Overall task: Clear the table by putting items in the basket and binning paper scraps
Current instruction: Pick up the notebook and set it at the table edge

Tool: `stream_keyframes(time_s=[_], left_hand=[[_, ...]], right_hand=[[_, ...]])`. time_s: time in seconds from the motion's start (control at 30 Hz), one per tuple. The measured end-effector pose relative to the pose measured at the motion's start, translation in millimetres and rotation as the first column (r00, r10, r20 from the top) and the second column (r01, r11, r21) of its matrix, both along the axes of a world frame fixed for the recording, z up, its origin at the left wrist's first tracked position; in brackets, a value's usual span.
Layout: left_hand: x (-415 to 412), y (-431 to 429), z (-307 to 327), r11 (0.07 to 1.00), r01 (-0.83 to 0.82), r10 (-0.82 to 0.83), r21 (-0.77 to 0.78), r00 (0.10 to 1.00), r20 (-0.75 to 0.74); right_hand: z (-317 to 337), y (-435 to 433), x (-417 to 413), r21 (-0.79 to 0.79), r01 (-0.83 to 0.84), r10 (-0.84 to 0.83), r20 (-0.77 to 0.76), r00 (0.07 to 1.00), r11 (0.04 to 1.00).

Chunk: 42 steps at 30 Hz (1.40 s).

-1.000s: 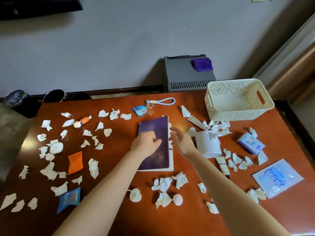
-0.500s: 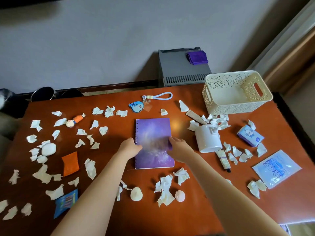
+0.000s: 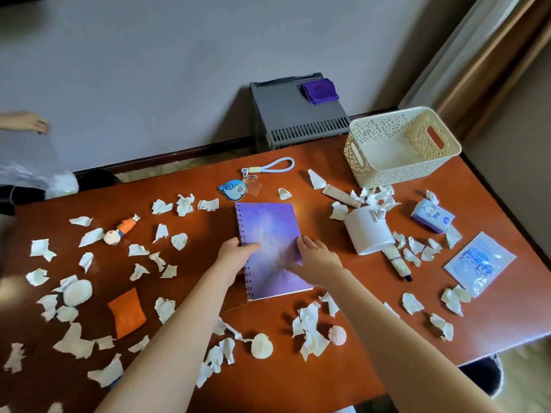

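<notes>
Left hand (image 3: 235, 257), shifted onto the spiral edge, is gripping the notebook (image 3: 268, 231) mid-table (image 3: 208, 228), right hand (image 3: 316, 259) pinching the opposite edge, long axis running near-to-far, basket (image 3: 387, 171) sitting at the far-right corner, nearer the right hand.

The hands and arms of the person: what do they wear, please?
Nothing that shows. The left hand and right hand are bare, with no gloves or watch in view; the left forearm and right forearm show no sleeve.
</notes>
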<state>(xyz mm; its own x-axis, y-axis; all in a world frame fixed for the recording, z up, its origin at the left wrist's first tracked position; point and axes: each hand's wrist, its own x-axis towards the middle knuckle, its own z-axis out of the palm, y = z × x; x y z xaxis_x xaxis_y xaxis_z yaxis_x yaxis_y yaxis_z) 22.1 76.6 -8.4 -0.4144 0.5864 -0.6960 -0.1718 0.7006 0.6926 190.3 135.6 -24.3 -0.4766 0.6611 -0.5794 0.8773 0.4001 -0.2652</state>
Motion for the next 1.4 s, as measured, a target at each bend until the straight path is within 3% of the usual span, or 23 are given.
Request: stream_keyframes(time_s=[0.17, 0.27, 0.43, 0.63, 0.87, 1.1, 1.3, 1.4], left_hand=[[-8.0, -7.5, 3.0, 0.994, 0.032, -0.033, 0.104, 0.999, 0.012], [-18.6, -13.6, 4.8, 0.987, 0.047, -0.048, 0.153, 0.999, 0.006], [-32.0, -20.5, 17.8, 0.962, 0.063, -0.084, 0.264, 0.994, 0.07], [-13.0, -9.1, 37.6, 0.916, 0.144, -0.183, 0.374, 0.981, 0.07], [59.8, 28.3, 51.1, 0.857, 0.364, -0.326, 0.365, 0.931, -0.163], [164.6, 68.0, 60.5, 0.817, 0.486, -0.392, 0.311, 0.863, -0.319], [259.3, 108.0, 58.4, 0.832, 0.478, -0.407, 0.282, 0.871, -0.276], [295.7, 127.2, 48.1, 0.822, 0.529, -0.449, 0.21, 0.83, -0.332]], right_hand=[[3.5, -4.9, -0.9, 0.046, 0.093, -0.091, -0.048, 0.995, 0.995], [9.2, -10.2, -4.4, 0.029, 0.188, -0.181, -0.164, 0.97, 0.982], [31.1, -15.7, -12.1, -0.089, 0.366, -0.37, -0.405, 0.836, 0.926], [65.2, -14.4, 11.6, -0.063, 0.524, -0.453, -0.598, 0.661, 0.849], [89.3, -0.3, 82.6, -0.202, 0.687, -0.618, -0.653, 0.437, 0.698], [90.8, 27.7, 180.3, -0.287, 0.745, -0.628, -0.747, 0.219, 0.601], [87.7, 66.8, 272.6, -0.284, 0.775, -0.631, -0.753, 0.183, 0.565], [83.9, 84.9, 313.5, -0.269, 0.79, -0.639, -0.745, 0.192, 0.55]])
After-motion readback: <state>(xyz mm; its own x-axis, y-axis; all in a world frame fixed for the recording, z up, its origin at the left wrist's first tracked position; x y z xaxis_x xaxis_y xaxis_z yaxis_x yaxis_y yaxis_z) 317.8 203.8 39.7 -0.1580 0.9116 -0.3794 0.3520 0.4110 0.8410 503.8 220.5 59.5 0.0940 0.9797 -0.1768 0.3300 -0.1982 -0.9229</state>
